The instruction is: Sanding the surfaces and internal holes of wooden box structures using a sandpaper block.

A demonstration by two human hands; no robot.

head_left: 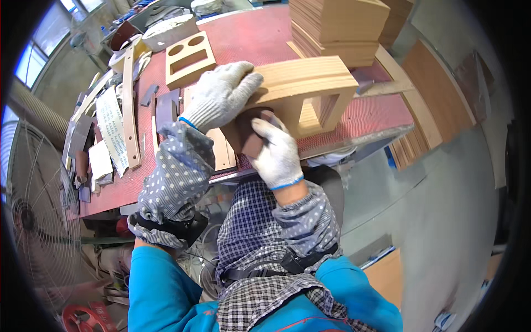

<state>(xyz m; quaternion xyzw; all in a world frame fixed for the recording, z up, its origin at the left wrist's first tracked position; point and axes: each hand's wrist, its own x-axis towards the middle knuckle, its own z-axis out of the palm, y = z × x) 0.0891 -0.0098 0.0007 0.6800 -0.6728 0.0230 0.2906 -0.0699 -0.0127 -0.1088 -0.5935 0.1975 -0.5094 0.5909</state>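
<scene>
A pale wooden box-like piece (310,74) with a rectangular opening stands on edge on the red bench top, near its front edge. My left hand (222,94), in a white knit glove, grips the piece's left end with the fingers over its top. My right hand (278,157), gloved too, is closed on a dark brown piece of sandpaper (253,145). It presses the sandpaper against the piece's near face, just below my left hand. The right fingertips are partly hidden.
A second wooden piece (189,60) with two round holes lies behind my left hand. Wooden strips (131,110) and sandpaper scraps (166,108) cover the bench's left side. Stacked wooden parts (340,27) stand at the back, and boards (437,91) at right. A fan (41,216) is at left.
</scene>
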